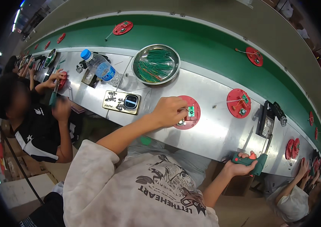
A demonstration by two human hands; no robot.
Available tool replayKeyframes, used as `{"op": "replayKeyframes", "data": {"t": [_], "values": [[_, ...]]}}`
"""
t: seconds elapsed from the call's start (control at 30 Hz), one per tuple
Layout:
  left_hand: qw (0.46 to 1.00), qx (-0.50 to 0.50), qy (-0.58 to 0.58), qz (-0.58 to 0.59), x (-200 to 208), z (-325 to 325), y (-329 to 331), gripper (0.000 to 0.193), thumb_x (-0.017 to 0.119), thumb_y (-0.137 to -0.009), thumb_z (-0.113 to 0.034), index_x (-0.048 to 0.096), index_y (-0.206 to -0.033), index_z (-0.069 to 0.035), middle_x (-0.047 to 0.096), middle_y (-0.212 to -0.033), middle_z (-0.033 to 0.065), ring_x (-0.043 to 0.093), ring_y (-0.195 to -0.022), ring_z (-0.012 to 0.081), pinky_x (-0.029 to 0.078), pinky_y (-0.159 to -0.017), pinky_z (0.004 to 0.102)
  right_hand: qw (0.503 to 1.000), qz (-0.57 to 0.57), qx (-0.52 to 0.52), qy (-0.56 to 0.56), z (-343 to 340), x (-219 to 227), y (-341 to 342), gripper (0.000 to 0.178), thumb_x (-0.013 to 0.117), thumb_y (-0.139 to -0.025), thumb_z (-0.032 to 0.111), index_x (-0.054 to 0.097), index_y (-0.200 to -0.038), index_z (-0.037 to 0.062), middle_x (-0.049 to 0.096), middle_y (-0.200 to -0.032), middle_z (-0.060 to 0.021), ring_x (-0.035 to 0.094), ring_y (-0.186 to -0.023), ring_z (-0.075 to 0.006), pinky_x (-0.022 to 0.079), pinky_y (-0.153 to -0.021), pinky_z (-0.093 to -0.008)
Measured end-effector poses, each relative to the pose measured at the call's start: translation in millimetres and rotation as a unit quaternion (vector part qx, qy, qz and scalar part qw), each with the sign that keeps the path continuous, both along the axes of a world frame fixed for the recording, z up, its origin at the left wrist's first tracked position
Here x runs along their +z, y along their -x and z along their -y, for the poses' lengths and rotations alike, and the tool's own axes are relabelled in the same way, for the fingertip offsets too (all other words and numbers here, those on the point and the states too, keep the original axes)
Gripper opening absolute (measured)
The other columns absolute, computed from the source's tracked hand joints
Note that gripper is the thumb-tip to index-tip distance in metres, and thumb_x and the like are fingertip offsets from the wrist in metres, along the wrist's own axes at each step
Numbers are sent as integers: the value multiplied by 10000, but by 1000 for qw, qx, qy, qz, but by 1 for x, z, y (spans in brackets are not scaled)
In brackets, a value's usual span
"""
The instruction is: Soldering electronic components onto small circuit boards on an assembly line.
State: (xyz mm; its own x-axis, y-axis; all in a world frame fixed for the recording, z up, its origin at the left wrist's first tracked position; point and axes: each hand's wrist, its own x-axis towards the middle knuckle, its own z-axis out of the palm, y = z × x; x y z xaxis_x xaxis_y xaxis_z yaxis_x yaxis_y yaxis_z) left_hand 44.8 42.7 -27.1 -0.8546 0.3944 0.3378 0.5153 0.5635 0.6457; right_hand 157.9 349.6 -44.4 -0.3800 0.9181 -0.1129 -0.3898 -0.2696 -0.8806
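My left hand (168, 111) rests over the left part of a round red disc (195, 123) on the bench, its fingers pinched beside a small green circuit board (191, 111). What the pinch holds is too small to make out. A round metal part (181, 122) shows on the disc under the hand. At the bench's front edge, my right hand (240, 165) is wrapped round a green soldering gun (258, 165) with a red trigger. Its thin tip points up toward a black stand (268, 120). A second red disc (238, 103) with a board and pale wires lies between.
A steel bowl (134, 68) holds many green wires. Left of it stand a water bottle (105, 70) and a phone (122, 102). More red discs (123, 28) lie on the green conveyor belt (205, 41). A co-worker (35, 121) sits at left; others work at right.
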Motion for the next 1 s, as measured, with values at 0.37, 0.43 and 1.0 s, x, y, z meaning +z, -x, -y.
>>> {"op": "replayKeyframes", "data": {"t": [0.37,0.43,1.0], "values": [[959,148,215,-111,-10,81,124,113,678,-826,-154,712,-873,-56,673,-891,93,630,-885,316,520,-787,429,999,6,23,-24,-3,-9,-3,428,465,-1009,378,595,-1051,-28,501,-738,-43,469,-610,-135,405,-563,-281],[969,139,200,-51,-16,82,130,120,664,-835,-149,709,-883,-48,658,-903,97,622,-921,321,514,-808,445,999,8,30,-25,-2,-8,-3,428,466,-1009,379,595,-1053,-27,503,-744,-42,471,-612,-134,407,-562,-280],[989,83,-121,-3,29,79,76,168,702,-866,-123,719,-988,-8,719,-867,128,687,-800,258,532,-737,353,958,22,242,-155,1,-14,-10,467,440,-1015,406,562,-1122,-32,521,-578,-59,485,-489,-154,434,-491,-291]]}}
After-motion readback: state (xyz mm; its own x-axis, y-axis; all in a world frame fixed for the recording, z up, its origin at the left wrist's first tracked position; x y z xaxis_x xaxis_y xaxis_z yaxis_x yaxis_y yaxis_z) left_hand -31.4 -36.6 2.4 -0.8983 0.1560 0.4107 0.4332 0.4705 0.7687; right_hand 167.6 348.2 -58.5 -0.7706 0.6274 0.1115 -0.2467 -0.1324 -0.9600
